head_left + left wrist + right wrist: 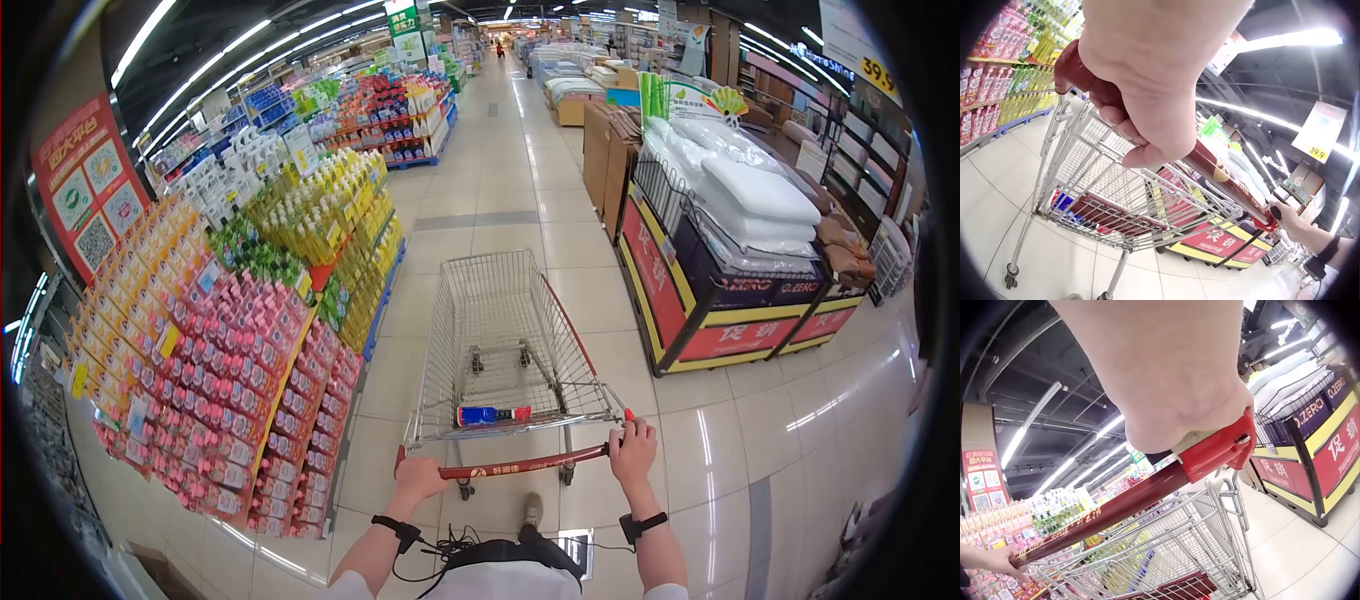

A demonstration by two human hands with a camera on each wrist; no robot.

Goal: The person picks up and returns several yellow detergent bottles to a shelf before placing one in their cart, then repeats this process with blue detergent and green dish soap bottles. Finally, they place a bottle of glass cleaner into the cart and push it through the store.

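Both hands grasp the dark red plastic handle bar [525,463] of the silver wire shopping cart [440,340]. The left hand [418,478] has its fingers curled round the bar near its left end. The right hand [633,450] is clenched over the right end, at the bright red cap. A blue bottle with a red cap [490,414] lies loose on its side at the handle end of the basket.

The cart stands in the aisle between a tiered display of pink and yellow bottles [230,380] and a yellow-and-red bin of white pillows [720,290].

Risks: a leftward drift would likely clip the display's lower rows. A sharp turn or stop could send the bottle rolling.
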